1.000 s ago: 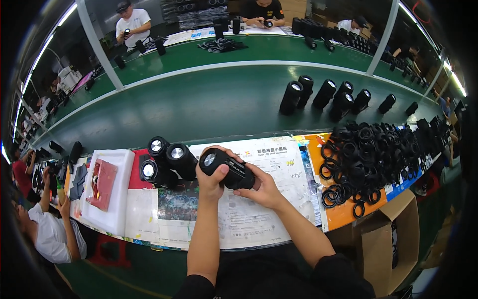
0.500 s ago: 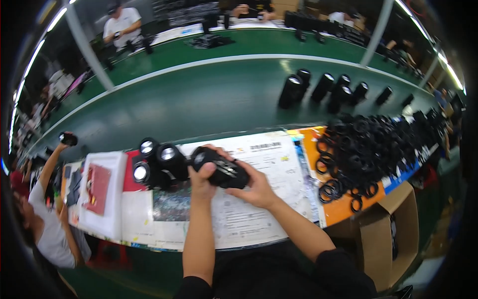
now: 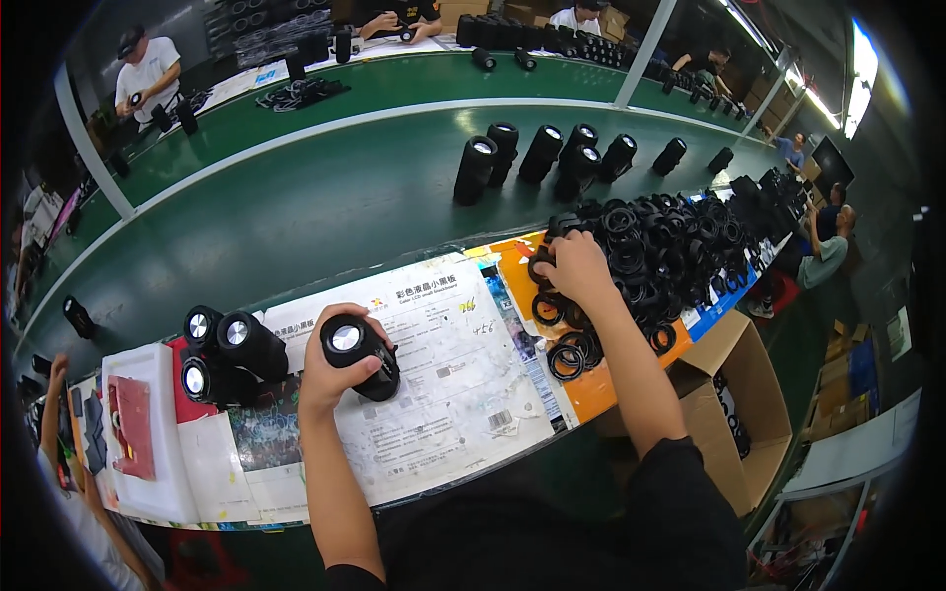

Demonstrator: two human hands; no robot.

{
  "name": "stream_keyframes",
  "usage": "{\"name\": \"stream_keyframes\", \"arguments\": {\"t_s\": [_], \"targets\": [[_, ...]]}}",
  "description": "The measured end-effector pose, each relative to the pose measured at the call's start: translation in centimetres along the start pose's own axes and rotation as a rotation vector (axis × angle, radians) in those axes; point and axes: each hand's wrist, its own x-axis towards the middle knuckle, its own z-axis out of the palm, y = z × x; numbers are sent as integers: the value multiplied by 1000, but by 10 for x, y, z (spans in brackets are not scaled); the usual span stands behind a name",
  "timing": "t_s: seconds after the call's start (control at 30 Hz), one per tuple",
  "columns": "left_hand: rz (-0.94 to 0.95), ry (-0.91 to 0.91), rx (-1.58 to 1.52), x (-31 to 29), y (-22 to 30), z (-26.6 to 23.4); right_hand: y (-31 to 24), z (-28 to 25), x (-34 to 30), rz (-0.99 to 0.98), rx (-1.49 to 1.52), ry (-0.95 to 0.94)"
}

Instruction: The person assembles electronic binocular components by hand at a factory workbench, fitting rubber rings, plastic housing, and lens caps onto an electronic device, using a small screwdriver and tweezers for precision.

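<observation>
My left hand (image 3: 330,372) is wrapped round a black cylindrical speaker (image 3: 378,378), which stands tilted over the white printed board (image 3: 463,384) with its silver round end facing up. Out to the right, my right hand (image 3: 581,268) reaches to the left edge of a heap of black rings (image 3: 680,231). Its fingers are closed on a black ring (image 3: 540,264) there, partly hidden by the fingertips. Beside my left hand, to its left, several similar black speakers (image 3: 254,347) stand close together, silver ends up.
Several black speakers (image 3: 475,169) stand on the green conveyor belt (image 3: 325,197) beyond the bench. A white foam tray (image 3: 182,448) with a red piece lies at left. An open cardboard box (image 3: 705,424) sits below the bench at right. Other people work across the belt and at far left.
My right hand has let go of the speaker and moved right to the rings. My left hand keeps the speaker, now turned with its silver end up. The head view has shifted right.
</observation>
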Motion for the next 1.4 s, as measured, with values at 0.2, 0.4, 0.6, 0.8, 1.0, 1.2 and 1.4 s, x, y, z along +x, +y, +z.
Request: {"name": "stream_keyframes", "arguments": {"t_s": [0.2, 0.4, 0.6, 0.8, 1.0, 1.2, 1.4], "targets": [[-60, 114, -40, -13, -9, -4, -7, -15, 7, 26, 509, -1], [-37, 120, -138, -8, -29, -5, -117, 38, -54, 62, 1509, -305], [-12, 171, -224, -7, -37, -13, -140, 35, -87, 154, 1399, -476], [-43, 190, -178, -7, -34, -15, -134, 21, -66, -370, 787, -170], [-24, 178, -211, -7, -36, -14, -109, 23, -51, -722, 463, -204], [-30, 184, -171, -9, -35, -13, -113, 10, -59, -720, 583, -284], [-64, 108, -136, -11, -35, -8, -116, -7, -36, -674, 856, -286]]}}
